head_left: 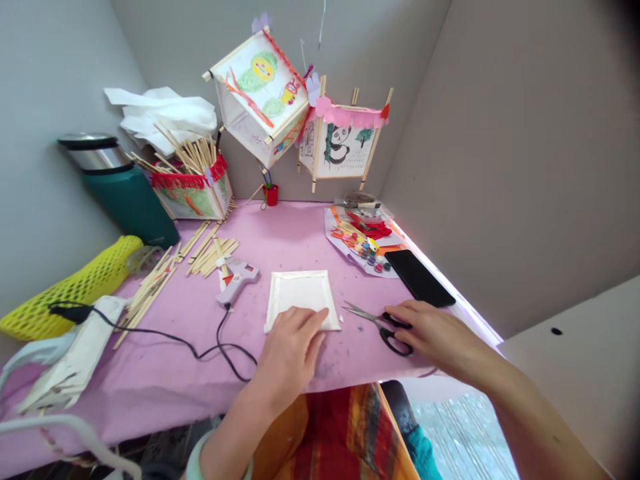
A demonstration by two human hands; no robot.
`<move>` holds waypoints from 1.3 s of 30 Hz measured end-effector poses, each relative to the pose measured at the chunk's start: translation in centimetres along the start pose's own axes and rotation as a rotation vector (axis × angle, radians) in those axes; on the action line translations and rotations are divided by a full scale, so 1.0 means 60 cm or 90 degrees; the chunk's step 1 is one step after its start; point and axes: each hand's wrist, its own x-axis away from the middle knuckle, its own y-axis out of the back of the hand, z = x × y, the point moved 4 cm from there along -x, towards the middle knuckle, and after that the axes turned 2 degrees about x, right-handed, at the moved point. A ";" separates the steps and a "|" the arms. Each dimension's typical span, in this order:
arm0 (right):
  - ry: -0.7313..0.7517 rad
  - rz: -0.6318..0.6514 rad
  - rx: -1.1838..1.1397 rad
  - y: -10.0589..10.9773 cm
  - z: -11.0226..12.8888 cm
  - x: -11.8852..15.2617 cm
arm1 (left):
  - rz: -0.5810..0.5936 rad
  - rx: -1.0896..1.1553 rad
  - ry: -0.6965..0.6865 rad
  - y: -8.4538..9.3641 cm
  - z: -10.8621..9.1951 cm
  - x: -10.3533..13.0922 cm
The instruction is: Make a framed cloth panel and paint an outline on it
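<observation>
A white square panel with a raised rim [300,290] lies flat on the pink-covered table [295,233]. My left hand [290,347] rests on the panel's near edge, fingers pressed together over it. To its right, black-handled scissors [373,316] lie on the cloth with their blades slightly parted, pointing left. My right hand [425,330] has its fingers on the scissors' handles. Left of the panel is a light purple glue gun [239,280], its black cord running along the cloth.
Wooden sticks [213,257] and a teal bottle [125,193] are at the left. Craft pieces [367,243] and a black phone [419,277] lie at the right. Two paper lanterns [265,87] [345,143] hang over the back.
</observation>
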 end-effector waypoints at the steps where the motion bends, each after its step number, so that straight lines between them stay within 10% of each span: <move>1: -0.010 -0.038 0.004 0.000 0.007 0.000 | -0.036 -0.001 0.017 0.014 0.011 0.005; 4: 0.013 -0.103 -0.042 -0.013 0.051 -0.006 | -0.103 -0.056 0.135 0.054 0.053 0.017; 11: 0.017 -0.108 -0.006 -0.056 0.143 -0.043 | -0.002 -0.082 0.256 0.080 0.103 0.021; 39: -0.070 -0.137 0.031 -0.065 0.132 -0.013 | 0.248 -0.283 0.201 0.043 0.112 -0.143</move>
